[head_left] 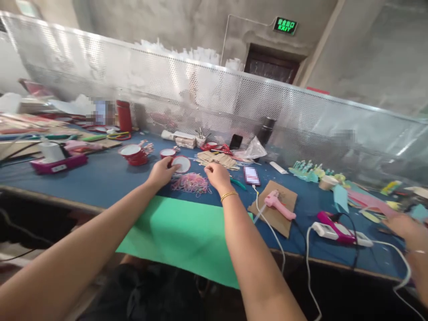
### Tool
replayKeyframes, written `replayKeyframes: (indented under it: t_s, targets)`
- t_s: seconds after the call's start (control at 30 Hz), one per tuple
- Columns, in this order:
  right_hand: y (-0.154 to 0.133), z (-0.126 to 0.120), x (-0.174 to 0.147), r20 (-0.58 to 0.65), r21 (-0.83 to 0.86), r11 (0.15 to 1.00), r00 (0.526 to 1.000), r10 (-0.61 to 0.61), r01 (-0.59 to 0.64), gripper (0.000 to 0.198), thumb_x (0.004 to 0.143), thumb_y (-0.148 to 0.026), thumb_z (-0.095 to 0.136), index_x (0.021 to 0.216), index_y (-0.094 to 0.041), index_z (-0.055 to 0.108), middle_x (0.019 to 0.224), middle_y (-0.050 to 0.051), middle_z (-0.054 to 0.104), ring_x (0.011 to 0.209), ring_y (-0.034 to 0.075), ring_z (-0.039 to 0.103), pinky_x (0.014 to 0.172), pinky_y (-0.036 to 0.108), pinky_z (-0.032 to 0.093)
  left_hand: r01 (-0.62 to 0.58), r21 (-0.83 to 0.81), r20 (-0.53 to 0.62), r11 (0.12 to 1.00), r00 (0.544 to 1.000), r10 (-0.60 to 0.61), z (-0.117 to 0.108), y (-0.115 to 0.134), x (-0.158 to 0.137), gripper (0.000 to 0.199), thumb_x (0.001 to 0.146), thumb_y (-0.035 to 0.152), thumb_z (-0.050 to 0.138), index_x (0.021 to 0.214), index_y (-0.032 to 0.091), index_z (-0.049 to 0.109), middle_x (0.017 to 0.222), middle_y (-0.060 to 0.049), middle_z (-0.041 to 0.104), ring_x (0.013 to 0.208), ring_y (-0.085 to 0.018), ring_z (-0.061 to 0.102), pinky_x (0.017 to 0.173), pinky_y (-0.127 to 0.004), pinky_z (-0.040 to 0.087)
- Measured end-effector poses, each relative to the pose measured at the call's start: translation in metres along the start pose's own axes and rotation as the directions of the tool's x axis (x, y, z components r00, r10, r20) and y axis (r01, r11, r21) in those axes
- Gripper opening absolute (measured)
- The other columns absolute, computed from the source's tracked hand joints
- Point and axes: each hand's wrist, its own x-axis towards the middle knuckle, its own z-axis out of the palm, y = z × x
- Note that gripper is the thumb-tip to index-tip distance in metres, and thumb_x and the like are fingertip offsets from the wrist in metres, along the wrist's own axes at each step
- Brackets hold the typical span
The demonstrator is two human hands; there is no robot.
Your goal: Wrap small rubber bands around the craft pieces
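Between the thumb and fingers of my left hand [162,173] is a round white disc with a red rim [181,164], tilted toward me. My right hand [217,175] is closed in a pinch to the right of it; anything in its fingertips is too small to make out. Below and between both hands lies a tangled pile of pink and pastel strings [191,183]. A second red-rimmed round piece [167,153] sits just behind my left hand, and a stack of similar pieces [133,154] stands farther left. Green sheet material [180,232] hangs over the table edge beneath my forearms.
At right, a pink glue gun [280,205] rests on cardboard [288,227], near a purple power strip [337,227] with cables. Wooden sticks [217,159] and a phone [251,175] lie beyond my right hand. A perforated metal screen [200,98] borders the back. Another person's hand [403,227] is far right.
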Motion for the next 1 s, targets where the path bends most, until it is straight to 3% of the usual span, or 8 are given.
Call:
replayKeyframes:
  t_s: [0.23,0.43,0.53,0.63,0.7,0.87,1.0]
  targets:
    - [0.008,-0.005,0.003,0.003,-0.147,0.989,1.0,-0.003,0.004,0.015,0.088,-0.028,0.063,0.087,-0.027,0.078,0.095,0.003,0.078,0.094,0.021,0.069,0.081,0.029,0.047,0.063,0.011,-0.031,0.998,0.998,-0.063,0.001,-0.008,0.004,0.026,0.075,0.046,0.057,0.08,0.02,0.057,0.065,0.001,0.054,0.064,-0.017,0.048,0.062,-0.028,0.034]
    - [0.005,0.004,0.005,0.036,-0.189,0.979,0.997,-0.067,0.072,0.019,0.089,-0.031,0.063,0.1,-0.033,0.078,0.11,-0.001,0.076,0.109,0.021,0.064,0.095,0.033,0.045,0.115,0.064,-0.092,0.991,0.99,-0.109,-0.002,-0.006,0.007,0.022,0.076,0.041,0.06,0.079,0.02,0.058,0.066,0.0,0.055,0.063,-0.018,0.05,0.061,-0.028,0.038]
    - [0.003,0.01,0.005,0.065,-0.227,0.968,0.994,-0.091,0.104,0.02,0.089,-0.035,0.063,0.104,-0.034,0.077,0.116,0.0,0.074,0.115,0.024,0.059,0.101,0.04,0.042,0.097,0.024,-0.099,0.995,0.991,-0.094,0.001,-0.007,0.007,0.029,0.074,0.036,0.064,0.096,0.018,0.063,0.077,-0.002,0.063,0.07,-0.019,0.057,0.067,-0.028,0.044]
    - [0.003,0.013,0.007,0.075,-0.23,0.97,0.995,-0.064,0.08,0.016,0.087,-0.034,0.065,0.095,-0.033,0.079,0.114,0.001,0.074,0.115,0.025,0.058,0.102,0.042,0.04,0.03,-0.045,-0.106,0.999,0.994,-0.035,0.003,-0.008,0.007,0.052,0.073,0.031,0.065,0.123,0.019,0.058,0.091,-0.003,0.068,0.077,-0.02,0.061,0.074,-0.029,0.048]
    - [0.003,0.014,0.009,0.051,-0.186,0.981,0.998,-0.045,0.054,0.014,0.086,-0.033,0.065,0.09,-0.032,0.079,0.107,0.001,0.076,0.113,0.025,0.059,0.1,0.041,0.041,-0.017,-0.063,-0.109,0.998,0.994,0.01,0.003,-0.007,0.005,0.058,0.075,0.031,0.064,0.131,0.021,0.054,0.095,-0.003,0.069,0.078,-0.02,0.062,0.076,-0.03,0.05]
    - [0.002,0.016,0.015,-0.103,0.036,0.999,0.995,0.018,-0.014,0.014,0.085,-0.031,0.063,0.087,-0.025,0.076,0.097,0.002,0.076,0.1,0.021,0.065,0.09,0.032,0.046,-0.12,-0.032,-0.158,0.992,0.981,0.113,0.0,0.006,-0.006,0.041,0.082,0.026,0.054,0.122,0.025,0.061,0.113,-0.004,0.067,0.087,-0.02,0.064,0.081,-0.031,0.052]
    - [-0.001,0.018,0.017,-0.103,0.301,0.953,0.992,0.078,-0.044,0.013,0.084,-0.03,0.064,0.085,-0.021,0.073,0.085,0.0,0.075,0.082,0.016,0.066,0.078,0.025,0.049,-0.135,-0.065,-0.168,0.989,0.978,0.123,-0.001,0.021,-0.013,0.039,0.084,0.02,0.049,0.121,0.025,0.063,0.127,-0.007,0.06,0.079,-0.017,0.064,0.067,-0.029,0.054]
